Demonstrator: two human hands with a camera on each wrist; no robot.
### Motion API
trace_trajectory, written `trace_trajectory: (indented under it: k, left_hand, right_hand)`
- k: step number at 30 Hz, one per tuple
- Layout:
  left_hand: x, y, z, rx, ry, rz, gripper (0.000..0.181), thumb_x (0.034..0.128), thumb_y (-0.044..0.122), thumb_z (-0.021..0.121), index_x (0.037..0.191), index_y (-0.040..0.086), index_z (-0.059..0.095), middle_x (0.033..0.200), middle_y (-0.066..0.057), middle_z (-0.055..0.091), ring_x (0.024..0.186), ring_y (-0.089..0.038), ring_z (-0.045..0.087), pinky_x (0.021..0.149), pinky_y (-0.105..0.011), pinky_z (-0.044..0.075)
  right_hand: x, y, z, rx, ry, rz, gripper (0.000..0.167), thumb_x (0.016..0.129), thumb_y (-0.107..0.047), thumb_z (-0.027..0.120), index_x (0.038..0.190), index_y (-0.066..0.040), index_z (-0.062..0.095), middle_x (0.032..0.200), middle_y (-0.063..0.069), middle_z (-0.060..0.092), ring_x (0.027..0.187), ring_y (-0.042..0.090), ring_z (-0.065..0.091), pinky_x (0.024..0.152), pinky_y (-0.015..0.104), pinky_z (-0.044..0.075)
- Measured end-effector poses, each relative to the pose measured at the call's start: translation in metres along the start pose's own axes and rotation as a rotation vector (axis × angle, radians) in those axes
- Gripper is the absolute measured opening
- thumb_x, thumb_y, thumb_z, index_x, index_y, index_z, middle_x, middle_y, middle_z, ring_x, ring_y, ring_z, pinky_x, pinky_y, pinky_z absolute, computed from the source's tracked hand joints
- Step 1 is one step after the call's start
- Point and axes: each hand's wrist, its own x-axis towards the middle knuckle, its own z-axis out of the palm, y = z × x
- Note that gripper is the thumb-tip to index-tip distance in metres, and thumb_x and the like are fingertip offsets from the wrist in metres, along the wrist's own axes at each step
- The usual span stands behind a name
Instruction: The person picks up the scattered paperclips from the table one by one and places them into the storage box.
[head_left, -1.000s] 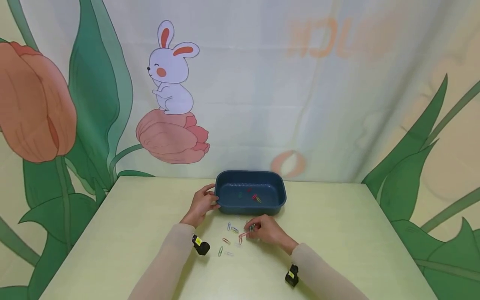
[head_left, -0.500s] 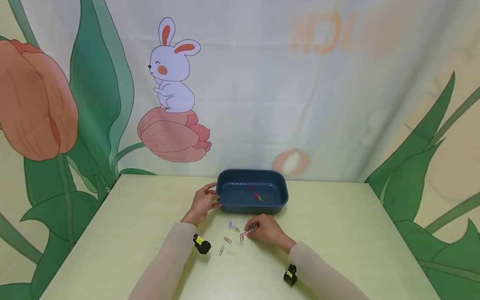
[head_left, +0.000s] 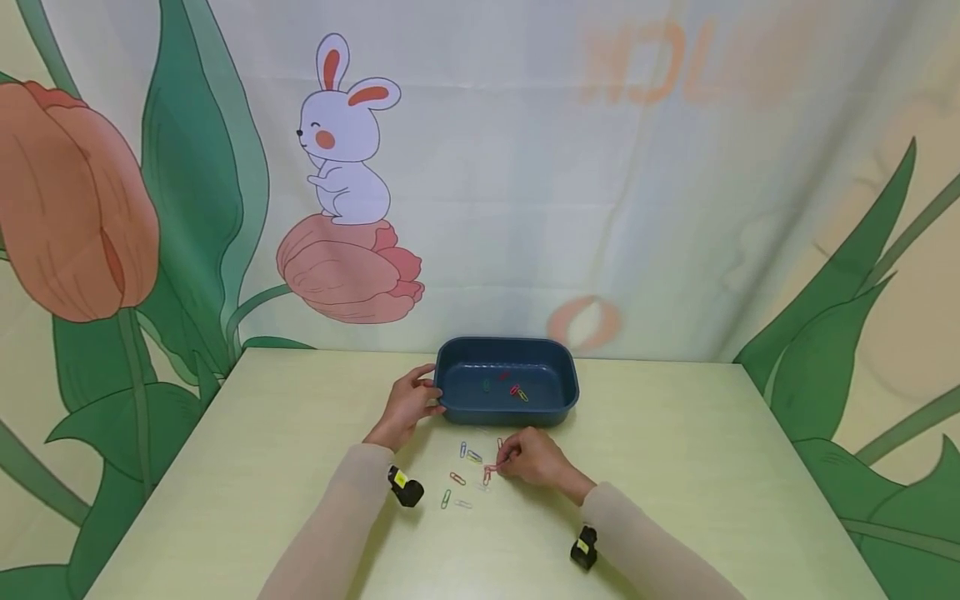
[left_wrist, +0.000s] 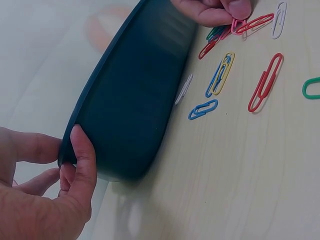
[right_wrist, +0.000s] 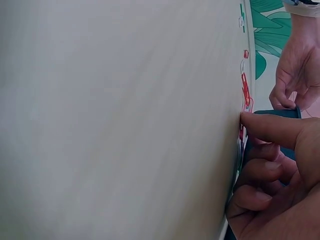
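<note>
My left hand grips the dark-blue rectangular plastic tray (by its left end) while my right hand pinches 1 pink wire paperclip.

Bin: looks like moulded plastic, smooth outside, semi-matt; inner back wall catches small glints, so slight gloss there. Paper clips: thin bent wire by the look, smooth coloured coating like plastic, low sheen; the bare metal doesn't show. Table: smooth top, faint wood-grain pattern in the left wrist view, satin, soft light patches; real wood or laminate, can't tell. Backdrop: printed cloth, matt, light creases and soft folds. Sleeves: plain matt cloth, fine smooth weave. Wrist cameras: hard dark plastic look, mostly matt.
</note>
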Motion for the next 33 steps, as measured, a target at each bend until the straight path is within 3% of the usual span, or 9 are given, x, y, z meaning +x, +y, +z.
trace_trajectory:
  k: [8,15,24,33]
  left_hand:
    - [0.000,0.000,0.000,-0.001,0.000,0.003,0.056,0.0926,-0.002,0.053,0.146,0.013,0.045,0.108,-0.009,0.045,0.087,-0.022,0.057,0.073,-0.027,0.059]
    - [0.003,-0.001,0.000,0.002,0.000,-0.006,0.056,0.0931,-0.001,0.053,0.147,0.014,0.044,0.110,-0.010,0.046,0.094,-0.027,0.057,0.075,-0.028,0.059]
    - [0.003,-0.003,0.000,-0.014,0.000,-0.018,0.056,0.0929,-0.001,0.053,0.146,0.015,0.045,0.113,-0.010,0.046,0.096,-0.027,0.056,0.075,-0.027,0.059]
    - [0.002,-0.004,-0.002,-0.026,-0.015,-0.005,0.056,0.0937,-0.001,0.053,0.147,0.013,0.044,0.112,-0.011,0.045,0.095,-0.028,0.056,0.077,-0.029,0.059]
  right_hand:
    - [-0.001,0.000,-0.003,0.070,-0.012,0.022,0.006,0.078,-0.007,0.078,0.076,-0.012,0.074,0.063,-0.009,0.058,0.061,0.007,0.049,0.053,0.018,0.037]
    - [-0.001,-0.005,-0.009,0.061,0.008,0.024,0.013,0.080,-0.005,0.072,0.075,-0.016,0.075,0.068,-0.006,0.065,0.061,0.009,0.050,0.053,0.021,0.039]
    - [-0.007,-0.026,-0.029,0.047,0.018,0.006,0.014,0.083,-0.005,0.069,0.077,-0.016,0.075,0.057,-0.007,0.050,0.055,0.009,0.041,0.049,0.020,0.030]
    - [-0.012,-0.051,-0.055,0.078,-0.007,0.002,0.011,0.088,-0.010,0.067,0.082,-0.014,0.076,0.056,-0.006,0.046,0.053,0.011,0.037,0.051,0.023,0.030]
